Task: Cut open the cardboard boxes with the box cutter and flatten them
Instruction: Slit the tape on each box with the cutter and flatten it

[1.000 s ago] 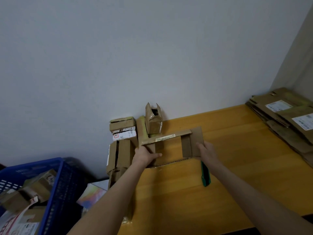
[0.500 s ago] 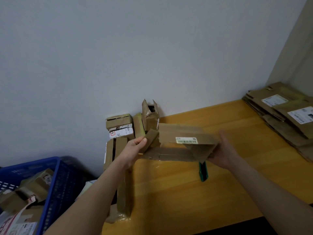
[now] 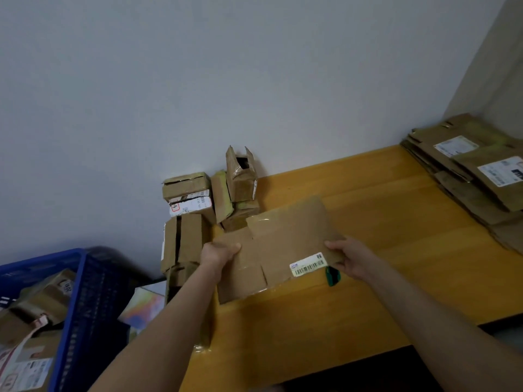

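Note:
A flattened brown cardboard box (image 3: pixel 283 241) with a barcode label lies across the wooden table (image 3: pixel 382 222), held at both sides. My left hand (image 3: pixel 219 254) grips its left edge, thumb on top. My right hand (image 3: pixel 349 258) grips its right edge near the label. The green box cutter (image 3: pixel 332 275) lies on the table, mostly hidden under the cardboard and my right hand. Several uncut small boxes (image 3: pixel 192 205) are stacked against the wall at the table's left end.
A pile of flattened boxes (image 3: pixel 475 176) lies at the table's far right. A blue plastic crate (image 3: pixel 76 306) with more boxes stands on the floor at the left. The wall runs close behind the table.
The box, opened into a hollow frame a second ago, has been folded down into a flat sheet. Both hands have stayed on its two ends.

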The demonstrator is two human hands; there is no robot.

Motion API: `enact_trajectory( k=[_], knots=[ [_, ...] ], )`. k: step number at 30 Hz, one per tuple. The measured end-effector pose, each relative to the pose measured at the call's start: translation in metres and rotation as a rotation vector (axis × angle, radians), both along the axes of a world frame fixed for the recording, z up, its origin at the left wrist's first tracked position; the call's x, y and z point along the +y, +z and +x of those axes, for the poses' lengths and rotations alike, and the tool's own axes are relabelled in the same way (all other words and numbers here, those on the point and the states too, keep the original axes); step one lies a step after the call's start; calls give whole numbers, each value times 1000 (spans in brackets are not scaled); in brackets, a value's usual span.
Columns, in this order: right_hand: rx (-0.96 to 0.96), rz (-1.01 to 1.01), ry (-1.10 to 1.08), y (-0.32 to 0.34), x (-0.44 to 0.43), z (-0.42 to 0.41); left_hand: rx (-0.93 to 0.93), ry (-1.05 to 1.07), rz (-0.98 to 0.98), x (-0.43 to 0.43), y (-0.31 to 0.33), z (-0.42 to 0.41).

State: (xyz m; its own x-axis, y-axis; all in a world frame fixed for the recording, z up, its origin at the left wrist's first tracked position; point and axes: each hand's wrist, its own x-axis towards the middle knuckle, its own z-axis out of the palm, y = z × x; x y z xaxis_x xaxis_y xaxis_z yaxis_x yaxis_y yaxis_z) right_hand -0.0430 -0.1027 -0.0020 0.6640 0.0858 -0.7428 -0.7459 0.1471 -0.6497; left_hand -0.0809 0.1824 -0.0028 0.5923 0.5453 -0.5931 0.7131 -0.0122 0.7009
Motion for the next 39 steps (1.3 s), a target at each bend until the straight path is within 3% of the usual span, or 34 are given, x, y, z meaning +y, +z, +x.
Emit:
enact_trajectory(
  k=[2,5,8,11,16,19,25,30,32,35,39],
  knots=[
    [-55,-231,115,-18,3,-3,-17,38,69,0,-12,-5],
    [-214,-816,528,-40,14,-9,-43,12,219,-4,-26,-7],
    [-321,-1047,769,-56,33,-18,-31,-96,357,-4,-34,-5],
    [-458,-1104,876,-67,43,-25,-22,-143,386,-12,-41,-1],
    [-462,-1146,1023,-80,29,-21,7,-132,248,-55,-69,3],
    [-474,-1170,1080,-86,22,-19,-6,-148,264,-63,-80,5],
    [-615,-1170,1134,-103,40,-12,121,-285,524,-42,-91,-6],
    [-717,-1270,1189,-121,52,4,-30,-819,829,-59,-109,-9],
    [-732,-1304,1225,-130,51,9,23,-965,874,-65,-120,-13],
    [-735,-1306,1255,-144,49,11,116,-995,913,-63,-144,-20],
    [-815,-1370,1187,-162,49,7,95,-978,985,-62,-159,-22]
  ],
)
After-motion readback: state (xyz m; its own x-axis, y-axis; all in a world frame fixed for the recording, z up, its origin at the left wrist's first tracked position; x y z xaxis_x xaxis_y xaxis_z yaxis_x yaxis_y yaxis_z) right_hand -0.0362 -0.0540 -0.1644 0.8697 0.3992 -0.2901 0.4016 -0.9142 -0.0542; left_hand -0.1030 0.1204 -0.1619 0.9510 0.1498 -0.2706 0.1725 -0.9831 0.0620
